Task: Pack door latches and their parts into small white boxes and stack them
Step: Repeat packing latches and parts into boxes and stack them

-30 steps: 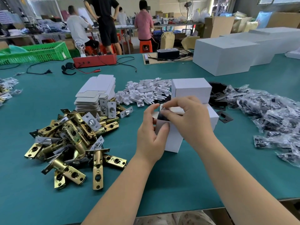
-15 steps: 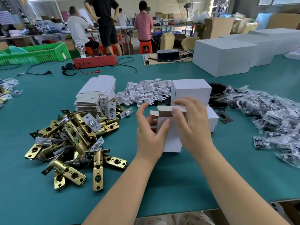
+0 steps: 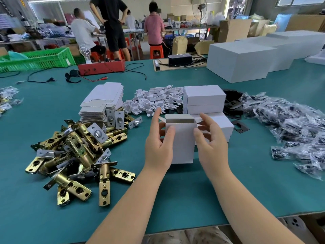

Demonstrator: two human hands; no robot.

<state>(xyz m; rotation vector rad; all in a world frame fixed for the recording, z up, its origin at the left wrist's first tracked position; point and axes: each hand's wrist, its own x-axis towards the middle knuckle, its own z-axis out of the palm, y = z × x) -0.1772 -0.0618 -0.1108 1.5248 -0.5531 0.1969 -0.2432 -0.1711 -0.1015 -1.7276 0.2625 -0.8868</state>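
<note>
The upright small white cardboard box point(image 3: 182, 143) stands on end on the teal surface point(image 3: 175, 199), its top flap point(image 3: 179, 118) lifted and its mouth showing a brown inner wall; whether anything sits inside cannot be told.

Left of the box, the heap of brass door latches with steel faceplates point(image 3: 77, 155) lies near the left hand point(image 3: 159, 147). A careless sweep of that forearm could drag latches out of the heap, or a latch reached for in haste could knock the box over, since it stands on its narrow end.

At the box itself, the likeliest trouble is the flap: if the side tabs are not tucked in before the flap is folded down, the lid may crease or spring open. Squeezing the thin walls too hard could also buckle them.

Behind and just right of the box, the stack of closed white boxes point(image 3: 204, 99) stands close enough that a toppling box would strike it.

The left grip is partly open: thumb on the near face, fingers raised along the left wall, steadying the box more than clamping it. The right hand point(image 3: 211, 143) mirrors this at the right wall, its grip loosely spread, thumb touching the front corner, fingers hovering by the side tab.
</note>
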